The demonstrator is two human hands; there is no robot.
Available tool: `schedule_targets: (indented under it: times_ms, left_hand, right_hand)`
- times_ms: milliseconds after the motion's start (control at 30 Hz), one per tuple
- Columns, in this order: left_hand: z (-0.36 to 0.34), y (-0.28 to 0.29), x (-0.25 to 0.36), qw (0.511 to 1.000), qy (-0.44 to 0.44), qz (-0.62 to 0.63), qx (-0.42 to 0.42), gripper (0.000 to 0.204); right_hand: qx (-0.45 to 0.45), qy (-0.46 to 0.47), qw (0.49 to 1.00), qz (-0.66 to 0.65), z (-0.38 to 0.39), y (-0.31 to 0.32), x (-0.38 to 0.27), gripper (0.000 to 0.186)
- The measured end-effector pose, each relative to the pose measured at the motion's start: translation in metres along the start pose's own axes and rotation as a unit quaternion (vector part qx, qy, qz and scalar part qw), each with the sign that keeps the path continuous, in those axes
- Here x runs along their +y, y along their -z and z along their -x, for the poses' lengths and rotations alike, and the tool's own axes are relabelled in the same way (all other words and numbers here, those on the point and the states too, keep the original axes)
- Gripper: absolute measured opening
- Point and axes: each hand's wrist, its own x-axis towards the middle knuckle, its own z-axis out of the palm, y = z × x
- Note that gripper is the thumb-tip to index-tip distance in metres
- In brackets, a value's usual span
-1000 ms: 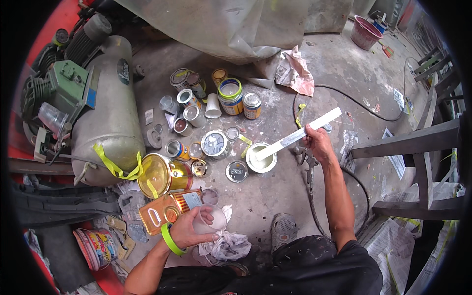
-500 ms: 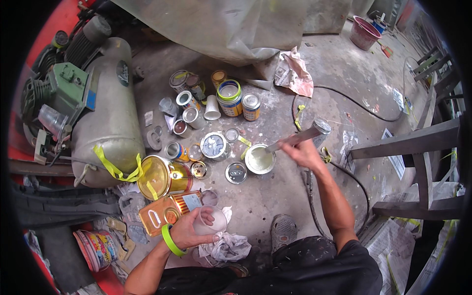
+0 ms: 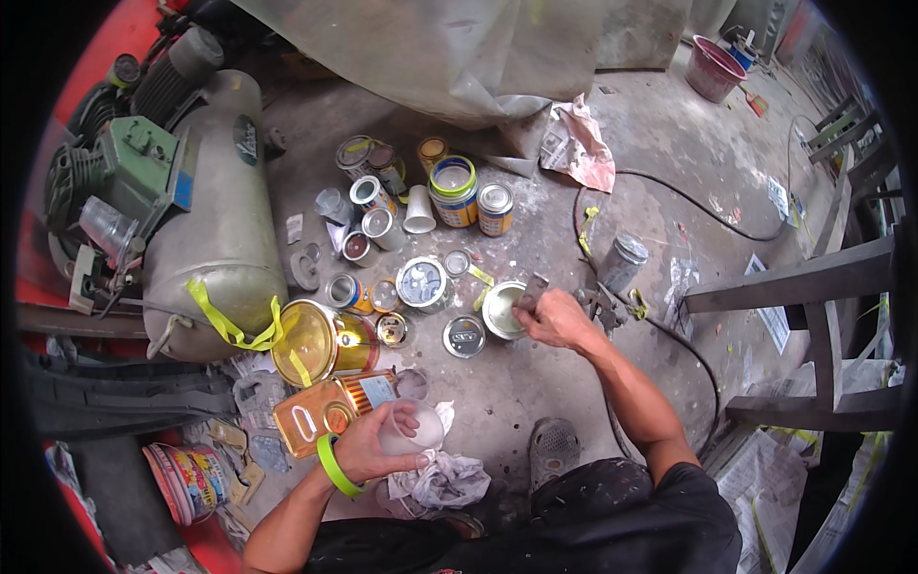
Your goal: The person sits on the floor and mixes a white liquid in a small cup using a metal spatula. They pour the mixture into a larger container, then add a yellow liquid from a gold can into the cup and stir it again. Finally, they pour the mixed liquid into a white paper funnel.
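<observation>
My left hand (image 3: 368,448), with a lime-green band at its wrist, is closed around a translucent plastic cup (image 3: 405,430). My right hand (image 3: 557,320) grips a flat grey stirring stick (image 3: 532,290) over an open paint can (image 3: 499,308). The can holds a pale, whitish liquid; the stick's lower end is hard to make out. Left of that can lies a round metal lid (image 3: 464,337), and beyond it a larger can (image 3: 422,282) stands. An orange rectangular tin (image 3: 311,417) sits beside my left hand, with a crumpled white cloth (image 3: 449,478) below the cup.
Several paint cans, including a green-rimmed one (image 3: 453,191), stand farther off. A large golden can (image 3: 308,342) is near the air compressor (image 3: 206,239) at left. A spray gun's grey cup (image 3: 623,260) and a black hose (image 3: 693,359) lie right, before a grey frame (image 3: 794,277).
My right hand has shifted slightly left and down, and the stick, earlier slanting far to the right, now stands steeper. The spray gun behind it has come into sight. My left hand stays put.
</observation>
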Motion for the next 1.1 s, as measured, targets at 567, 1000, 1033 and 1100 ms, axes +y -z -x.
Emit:
schedule_targets:
  times_ms: [567,1000,1033,1100]
  left_hand:
    - [0.0,-0.001,-0.002,1.0,0.005,-0.004,0.003,0.081]
    - [0.001,-0.001,-0.004,1.0,-0.003,-0.014,0.006,0.082]
    - [0.001,-0.001,-0.004,1.0,-0.002,-0.012,0.005,0.082]
    - [-0.001,-0.001,-0.002,1.0,-0.004,-0.016,0.002,0.083]
  right_hand:
    - [0.158,0.073,0.984,-0.044,0.0,-0.004,0.024,0.017]
    - [0.146,-0.005,0.989,0.02,-0.004,-0.002,0.008,0.035]
    - [0.191,0.027,0.981,-0.014,-0.006,-0.01,0.011,0.036]
    - [0.205,0.033,0.977,-0.051,-0.006,-0.021,0.019,0.036]
